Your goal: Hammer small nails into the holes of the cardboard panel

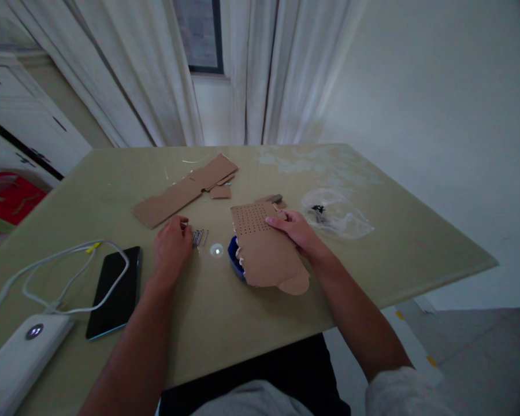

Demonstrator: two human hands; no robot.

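Observation:
My right hand (298, 231) grips the upper right edge of a brown cardboard piece (266, 254), thumb on top. Rows of small holes run across its upper part, and its left edge is torn and ragged. Below the cardboard, a round blue object (234, 260) shows only at its left side; the rest is covered. My left hand (172, 245) rests on the table with fingers curled together, just left of a small row of metal screws (199, 237). What its fingertips hold, if anything, cannot be made out. A small clear round disc (216, 250) lies right of the screws.
Flat cardboard strips (186, 193) lie toward the back of the table (208, 341). A clear plastic bag (340, 216) with small black pieces is at the right. To the left are a dark phone (118, 289), a white power bank (26, 358) and a looped white cable (65, 248).

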